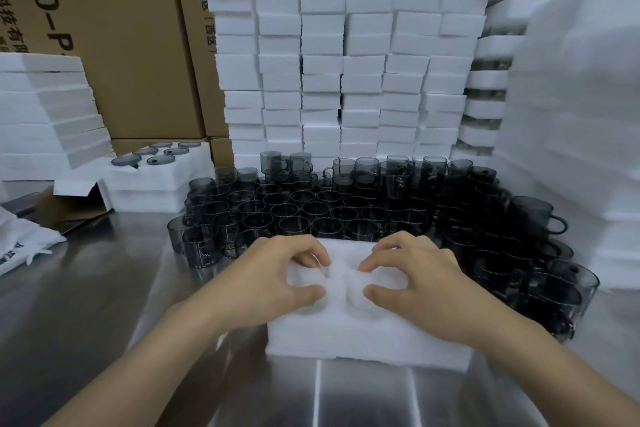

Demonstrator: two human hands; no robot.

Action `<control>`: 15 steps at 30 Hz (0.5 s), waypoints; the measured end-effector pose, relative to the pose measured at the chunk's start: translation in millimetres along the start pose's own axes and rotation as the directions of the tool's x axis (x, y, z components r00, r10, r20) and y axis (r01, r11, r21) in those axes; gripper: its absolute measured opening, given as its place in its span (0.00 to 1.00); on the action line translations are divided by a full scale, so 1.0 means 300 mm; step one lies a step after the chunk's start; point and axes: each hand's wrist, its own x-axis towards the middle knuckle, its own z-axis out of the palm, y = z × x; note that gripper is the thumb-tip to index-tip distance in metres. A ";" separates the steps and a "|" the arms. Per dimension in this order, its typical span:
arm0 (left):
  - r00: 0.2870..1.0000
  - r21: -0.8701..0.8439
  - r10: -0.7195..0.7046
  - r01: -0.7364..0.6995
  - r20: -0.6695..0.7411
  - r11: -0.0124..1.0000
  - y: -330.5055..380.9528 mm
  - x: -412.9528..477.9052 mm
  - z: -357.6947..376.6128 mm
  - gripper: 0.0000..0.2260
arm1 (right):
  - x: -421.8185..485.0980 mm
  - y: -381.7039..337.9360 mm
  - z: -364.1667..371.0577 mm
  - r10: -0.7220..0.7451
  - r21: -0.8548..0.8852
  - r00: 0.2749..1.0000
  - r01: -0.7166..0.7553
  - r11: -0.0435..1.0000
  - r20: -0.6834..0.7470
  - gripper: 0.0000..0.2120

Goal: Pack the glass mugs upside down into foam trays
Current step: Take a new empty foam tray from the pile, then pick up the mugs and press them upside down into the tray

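A white foam tray [363, 336] lies on the steel table right in front of me. My left hand [273, 282] and my right hand [412, 279] both rest on its top, fingers curled and pressing into the foam near the tray's middle. Neither hand holds a mug. Behind the tray stands a dense crowd of smoky grey glass mugs [322, 208], mouths up, some stacked in a second layer at the back. More grey mugs [540, 274] crowd along the right side of the tray.
A filled foam tray [156, 180] with upside-down mugs sits at the back left on another tray. A wall of stacked foam trays [343, 62] rises behind the mugs, with more foam stacks [45, 114] left and right. Cardboard boxes [104, 28] stand behind. Bare steel table [104, 288] lies left.
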 end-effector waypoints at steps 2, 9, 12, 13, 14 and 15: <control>0.993 -0.011 0.070 -0.071 -0.093 0.997 0.000 0.003 -0.010 0.14 | 0.004 0.007 -0.003 -0.019 0.068 0.996 0.025 0.997 -0.087 0.07; 0.789 0.133 0.034 0.061 -0.614 0.989 -0.113 0.021 -0.126 0.09 | 0.025 0.085 -0.071 0.096 0.029 0.886 -0.093 0.995 -0.453 0.11; 0.862 0.251 -0.073 0.226 -0.502 0.941 -0.175 0.028 -0.121 0.08 | 0.020 0.094 -0.050 0.097 -0.058 0.936 -0.124 0.991 -0.340 0.07; 0.891 0.308 -0.109 0.264 -0.441 0.914 -0.186 0.029 -0.109 0.08 | 0.019 0.092 -0.039 0.095 -0.074 0.948 -0.123 0.990 -0.303 0.07; 0.910 0.355 -0.133 0.284 -0.394 0.891 -0.194 0.031 -0.097 0.09 | 0.020 0.090 -0.030 0.089 -0.082 0.953 -0.118 0.990 -0.289 0.07; 0.918 0.376 -0.144 0.289 -0.369 0.881 -0.199 0.032 -0.088 0.10 | 0.022 0.090 -0.023 0.083 -0.074 0.953 -0.109 0.991 -0.292 0.07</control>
